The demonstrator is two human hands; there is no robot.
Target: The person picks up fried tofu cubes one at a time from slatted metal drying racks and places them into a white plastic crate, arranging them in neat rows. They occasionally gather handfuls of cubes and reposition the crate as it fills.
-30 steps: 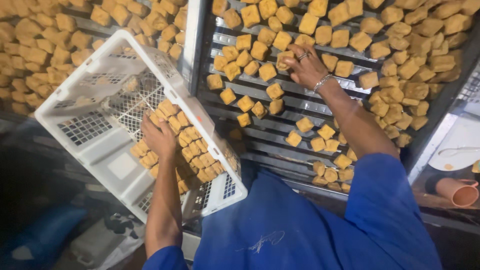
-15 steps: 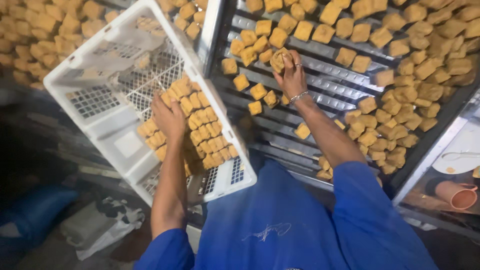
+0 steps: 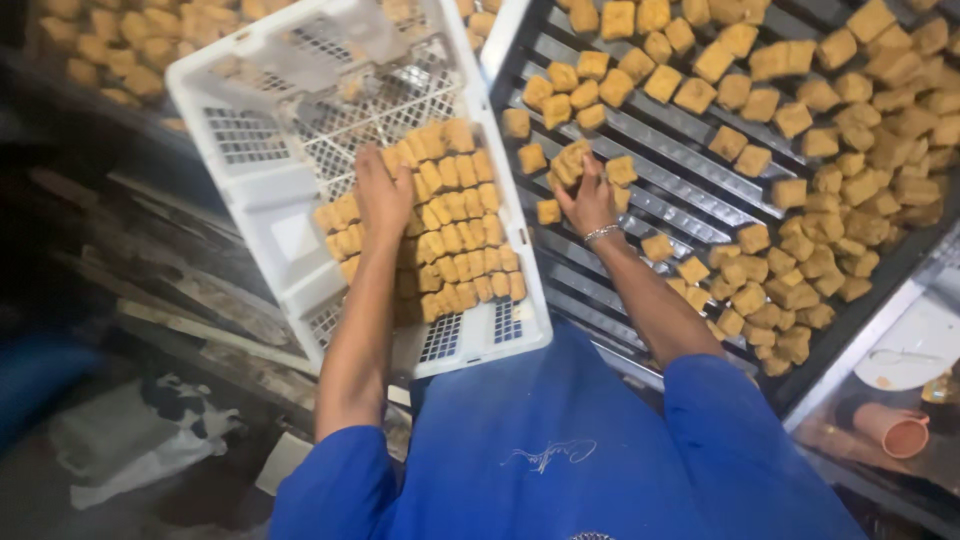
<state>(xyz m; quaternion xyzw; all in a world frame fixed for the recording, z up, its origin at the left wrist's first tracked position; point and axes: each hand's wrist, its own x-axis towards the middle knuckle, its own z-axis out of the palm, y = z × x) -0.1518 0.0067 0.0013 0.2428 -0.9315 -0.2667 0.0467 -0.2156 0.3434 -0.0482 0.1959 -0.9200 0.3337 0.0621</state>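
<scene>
Head view: my right hand is closing around a few golden cubes on the slatted rack, the crate lying just to its left. My left hand is resting flat and open on the packed rows inside, so it is nearer the crate.
</scene>
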